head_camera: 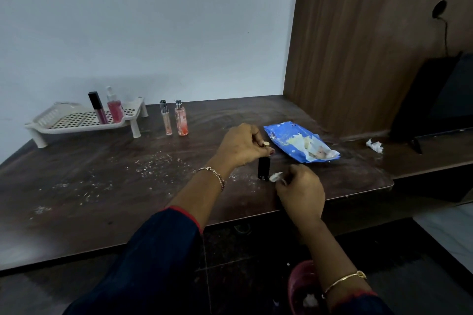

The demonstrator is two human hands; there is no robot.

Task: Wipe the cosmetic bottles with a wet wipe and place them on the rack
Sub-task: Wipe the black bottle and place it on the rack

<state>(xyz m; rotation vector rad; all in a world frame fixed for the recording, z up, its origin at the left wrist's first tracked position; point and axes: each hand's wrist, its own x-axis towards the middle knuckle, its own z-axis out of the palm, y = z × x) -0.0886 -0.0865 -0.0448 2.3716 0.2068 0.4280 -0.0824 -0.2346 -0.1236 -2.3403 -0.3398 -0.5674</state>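
Observation:
My left hand (243, 146) grips the gold top of a small black bottle (263, 168) that stands upright on the dark wooden table (102, 186). My right hand (299, 192) pinches a crumpled wet wipe (276, 176) against the bottle's lower right side. The white rack (76, 123) stands at the back left and holds a dark lip-gloss tube (98, 107) and a pink spray bottle (114, 106). Just right of the rack, two slim pink bottles (167, 117) (181, 118) stand on the table.
An opened blue wet-wipe pack (299, 142) lies right of my hands. A used crumpled wipe (374, 145) lies further right near a black stand. White crumbs are scattered across the table's middle. A red bin (302, 286) sits on the floor below. A wooden panel rises behind.

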